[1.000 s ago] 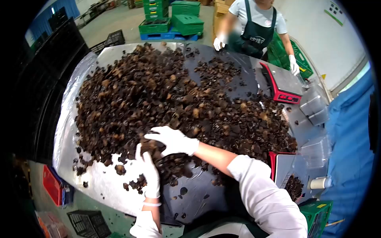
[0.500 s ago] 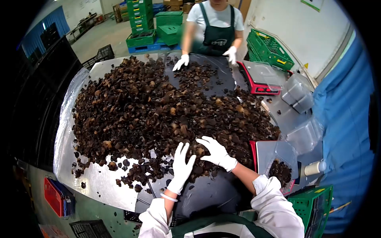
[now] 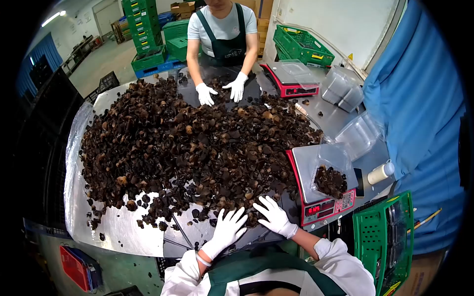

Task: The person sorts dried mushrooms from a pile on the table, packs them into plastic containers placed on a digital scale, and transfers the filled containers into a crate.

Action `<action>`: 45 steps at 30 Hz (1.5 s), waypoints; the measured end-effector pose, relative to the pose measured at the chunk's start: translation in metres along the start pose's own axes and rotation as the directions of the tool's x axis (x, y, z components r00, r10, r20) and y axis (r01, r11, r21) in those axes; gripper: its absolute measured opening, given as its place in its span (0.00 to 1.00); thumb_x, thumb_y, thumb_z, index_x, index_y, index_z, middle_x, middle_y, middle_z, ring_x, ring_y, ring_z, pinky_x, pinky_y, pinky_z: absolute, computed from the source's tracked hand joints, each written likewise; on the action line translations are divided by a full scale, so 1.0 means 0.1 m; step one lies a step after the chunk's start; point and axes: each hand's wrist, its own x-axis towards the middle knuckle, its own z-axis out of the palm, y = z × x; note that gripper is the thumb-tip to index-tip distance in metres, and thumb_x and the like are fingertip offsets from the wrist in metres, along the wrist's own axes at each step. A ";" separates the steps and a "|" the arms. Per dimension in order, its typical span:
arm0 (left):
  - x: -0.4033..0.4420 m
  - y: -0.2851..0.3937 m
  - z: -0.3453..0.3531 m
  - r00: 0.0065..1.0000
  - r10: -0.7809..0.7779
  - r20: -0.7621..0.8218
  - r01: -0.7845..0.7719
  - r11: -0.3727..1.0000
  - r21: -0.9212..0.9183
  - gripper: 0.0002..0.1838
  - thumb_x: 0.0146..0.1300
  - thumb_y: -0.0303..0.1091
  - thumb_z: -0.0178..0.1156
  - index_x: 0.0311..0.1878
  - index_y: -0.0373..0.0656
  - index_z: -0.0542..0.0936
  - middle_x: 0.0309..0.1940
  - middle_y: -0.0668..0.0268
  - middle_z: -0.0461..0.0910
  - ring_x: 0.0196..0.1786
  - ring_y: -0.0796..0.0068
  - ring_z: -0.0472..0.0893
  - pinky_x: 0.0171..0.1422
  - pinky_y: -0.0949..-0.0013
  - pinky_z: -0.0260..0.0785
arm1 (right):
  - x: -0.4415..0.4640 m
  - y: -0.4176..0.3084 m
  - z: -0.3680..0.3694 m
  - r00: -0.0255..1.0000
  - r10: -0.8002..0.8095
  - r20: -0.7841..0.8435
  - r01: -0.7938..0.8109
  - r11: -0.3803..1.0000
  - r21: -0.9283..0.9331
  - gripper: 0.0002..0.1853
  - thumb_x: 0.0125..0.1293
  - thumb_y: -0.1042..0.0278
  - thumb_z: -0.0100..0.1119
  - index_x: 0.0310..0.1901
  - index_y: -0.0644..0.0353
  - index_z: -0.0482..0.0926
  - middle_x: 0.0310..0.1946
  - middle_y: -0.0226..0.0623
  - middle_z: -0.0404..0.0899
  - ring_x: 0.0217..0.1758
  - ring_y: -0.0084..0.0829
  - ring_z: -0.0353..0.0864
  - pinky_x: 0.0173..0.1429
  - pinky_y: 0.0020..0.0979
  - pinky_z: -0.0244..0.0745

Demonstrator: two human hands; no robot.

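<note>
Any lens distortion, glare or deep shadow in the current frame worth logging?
Head view: fisheye bowing, corners masked black; head view: bright sheen on the bare metal tabletop, lower left; head view: dark stack at left mostly lost in shadow.

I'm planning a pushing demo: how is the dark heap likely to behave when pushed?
The dark heap would probably spread and spill rather than slide whole, since its pieces lie loose. Each piece is probably light, looking small beside the left hand. Irregular outlines suggest little rolling.
</note>
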 end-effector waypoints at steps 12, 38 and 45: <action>-0.80 -0.06 0.13 0.835 -0.435 -0.337 0.370 0.897 -0.240 0.27 0.54 0.36 0.64 0.59 0.43 0.75 0.62 0.49 0.69 0.63 0.44 0.69 0.66 0.52 0.63 | -0.30 0.13 0.11 0.925 0.332 -0.185 -0.276 0.921 0.274 0.35 0.56 0.57 0.65 0.66 0.50 0.66 0.67 0.50 0.59 0.67 0.53 0.61 0.68 0.41 0.63; -0.34 -0.20 0.07 0.778 -0.570 -0.265 0.393 0.770 -0.503 0.13 0.55 0.34 0.63 0.44 0.43 0.80 0.37 0.61 0.80 0.43 0.63 0.79 0.48 0.65 0.71 | 0.36 -0.02 0.15 0.887 0.233 0.400 -0.439 0.154 0.885 0.17 0.69 0.62 0.53 0.56 0.56 0.76 0.41 0.31 0.80 0.40 0.22 0.79 0.40 0.24 0.76; -0.38 -0.12 -0.12 0.740 -0.553 0.383 0.168 -0.399 -0.901 0.20 0.68 0.46 0.55 0.57 0.45 0.72 0.52 0.61 0.79 0.48 0.71 0.78 0.49 0.71 0.70 | 0.17 0.15 -0.13 0.899 0.168 0.404 -0.294 -0.451 0.843 0.16 0.72 0.57 0.46 0.46 0.60 0.76 0.46 0.41 0.78 0.49 0.33 0.79 0.48 0.31 0.75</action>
